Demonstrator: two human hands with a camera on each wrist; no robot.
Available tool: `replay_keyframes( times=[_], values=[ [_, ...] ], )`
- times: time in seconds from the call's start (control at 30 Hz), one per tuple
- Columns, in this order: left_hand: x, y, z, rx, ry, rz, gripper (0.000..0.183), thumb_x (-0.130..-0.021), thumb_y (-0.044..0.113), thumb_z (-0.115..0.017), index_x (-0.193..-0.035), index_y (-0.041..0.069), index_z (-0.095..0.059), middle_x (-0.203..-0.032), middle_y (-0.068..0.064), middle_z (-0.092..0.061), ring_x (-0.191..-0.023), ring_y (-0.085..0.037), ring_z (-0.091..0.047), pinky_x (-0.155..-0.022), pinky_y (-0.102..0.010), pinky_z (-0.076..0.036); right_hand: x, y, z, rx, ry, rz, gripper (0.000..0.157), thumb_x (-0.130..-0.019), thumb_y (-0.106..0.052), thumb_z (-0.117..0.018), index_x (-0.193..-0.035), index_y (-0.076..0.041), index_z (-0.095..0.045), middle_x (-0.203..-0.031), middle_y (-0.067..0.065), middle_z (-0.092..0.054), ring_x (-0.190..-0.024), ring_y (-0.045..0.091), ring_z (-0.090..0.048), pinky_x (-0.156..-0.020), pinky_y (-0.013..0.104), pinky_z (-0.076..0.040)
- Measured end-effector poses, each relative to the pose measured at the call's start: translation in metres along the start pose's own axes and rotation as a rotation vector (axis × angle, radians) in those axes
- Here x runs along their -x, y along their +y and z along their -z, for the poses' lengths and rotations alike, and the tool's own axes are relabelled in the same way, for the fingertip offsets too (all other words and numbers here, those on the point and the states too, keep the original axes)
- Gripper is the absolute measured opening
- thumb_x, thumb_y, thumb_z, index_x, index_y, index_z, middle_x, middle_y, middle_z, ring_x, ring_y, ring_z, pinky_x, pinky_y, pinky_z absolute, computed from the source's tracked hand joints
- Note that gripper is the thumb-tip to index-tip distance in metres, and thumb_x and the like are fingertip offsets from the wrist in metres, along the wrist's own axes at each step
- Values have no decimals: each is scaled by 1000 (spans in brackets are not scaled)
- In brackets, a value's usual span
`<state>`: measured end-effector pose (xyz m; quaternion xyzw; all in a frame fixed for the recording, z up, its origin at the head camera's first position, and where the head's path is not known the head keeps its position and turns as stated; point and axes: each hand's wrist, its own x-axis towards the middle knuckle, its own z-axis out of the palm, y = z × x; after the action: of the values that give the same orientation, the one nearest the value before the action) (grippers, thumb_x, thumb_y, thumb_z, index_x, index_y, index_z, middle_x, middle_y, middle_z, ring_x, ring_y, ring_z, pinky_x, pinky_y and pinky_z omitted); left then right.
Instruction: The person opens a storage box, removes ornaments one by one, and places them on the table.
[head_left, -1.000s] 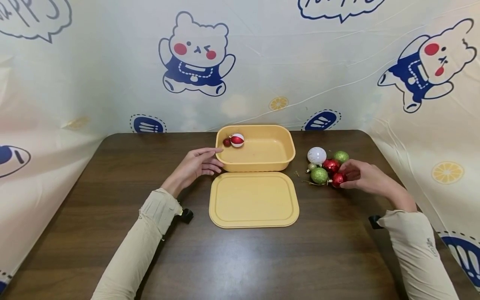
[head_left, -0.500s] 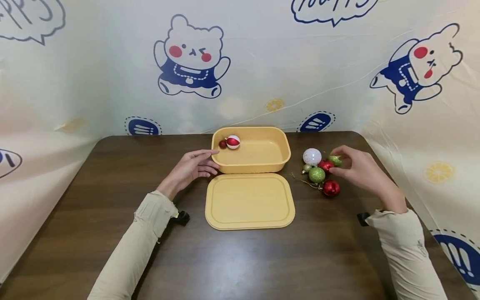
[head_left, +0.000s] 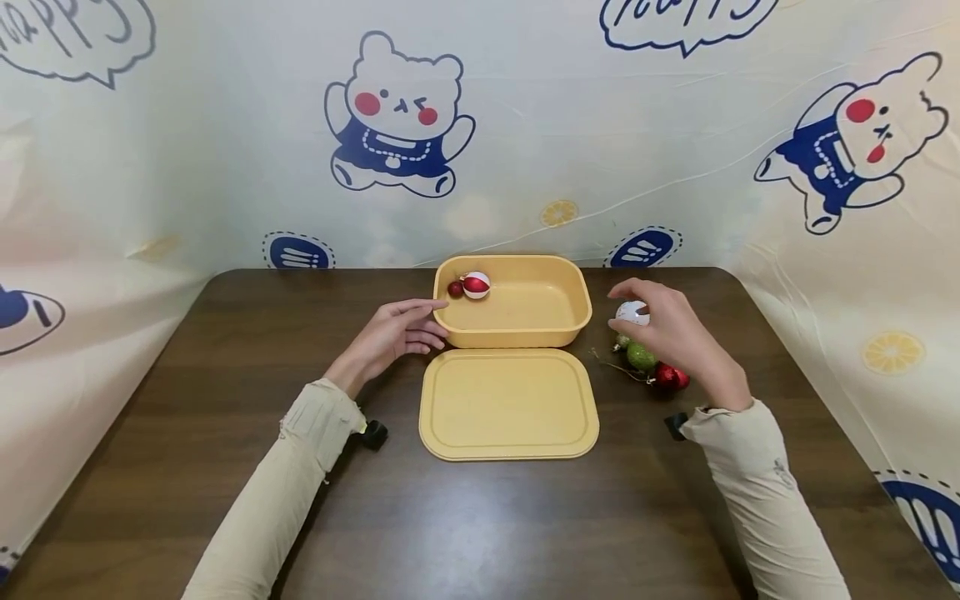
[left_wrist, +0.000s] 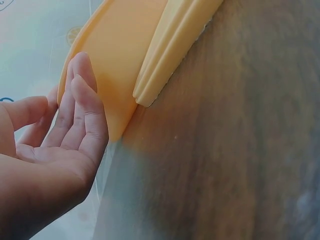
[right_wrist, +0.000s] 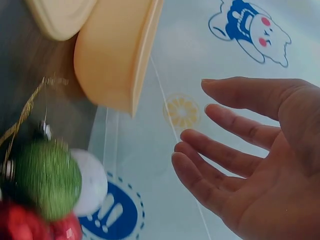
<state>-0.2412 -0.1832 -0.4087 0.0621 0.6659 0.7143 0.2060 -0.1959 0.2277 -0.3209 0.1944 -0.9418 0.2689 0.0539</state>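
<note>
My left hand [head_left: 390, 337] is at the left end of a yellow plastic box [head_left: 513, 338], its straight fingers touching the wall. Inside the box are a red-and-white striped bauble [head_left: 476, 285] and a small dark red ball [head_left: 455, 289]. Over the cluster of Christmas baubles, my right hand [head_left: 675, 333] holds nothing; thumb and fingers are spread around a white bauble [head_left: 630, 312] in the head view. A green glitter bauble [head_left: 641, 357], a shiny red bauble [head_left: 670, 377] and a small gold-green one [head_left: 621, 342] show below that hand, which hides the others.
A flat yellow lid [head_left: 510, 404] lies on the dark wooden table [head_left: 480, 525] just in front of the box. Gold string [head_left: 611, 362] trails left from the baubles. A printed cloth [head_left: 517, 125] hangs behind the table.
My right hand has left the red and green baubles and moved left over the white one, its fingers spreading. The front red bauble shifted nearer me. The left hand stays at the box.
</note>
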Motion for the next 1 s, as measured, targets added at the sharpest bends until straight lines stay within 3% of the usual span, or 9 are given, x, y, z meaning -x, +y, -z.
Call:
replay_keyframes(
  times=[0.27, 0.43, 1.0],
  values=[
    [1, 2, 1, 13, 6, -11, 47, -106, 29, -50, -144, 2, -50, -100, -15, -74, -85, -24, -72, -75, -34, -59, -27, -15, -23, -52, -47, 45, 35, -92, -13, -71, -123, 0, -61, -125, 20, -62, -116, 38, -59, -96, 53, -48],
    [1, 0, 0, 14, -3, -11, 46, -106, 29, -50, -144, 3, -50, -101, -16, -74, -87, -24, -72, -76, -35, -59, -41, -20, -38, -66, -47, 62, 33, -91, -9, -71, -122, 0, -62, -121, 19, -64, -111, 36, -59, -91, 51, -50],
    [1, -1, -1, 35, 8, 1, 43, -106, 28, -50, -142, 4, -53, -101, -17, -73, -83, -23, -72, -70, -31, -58, -89, -43, -85, -156, -74, 109, 35, -92, -6, -69, -124, 4, -59, -119, 22, -62, -112, 40, -59, -93, 52, -51]
  ],
)
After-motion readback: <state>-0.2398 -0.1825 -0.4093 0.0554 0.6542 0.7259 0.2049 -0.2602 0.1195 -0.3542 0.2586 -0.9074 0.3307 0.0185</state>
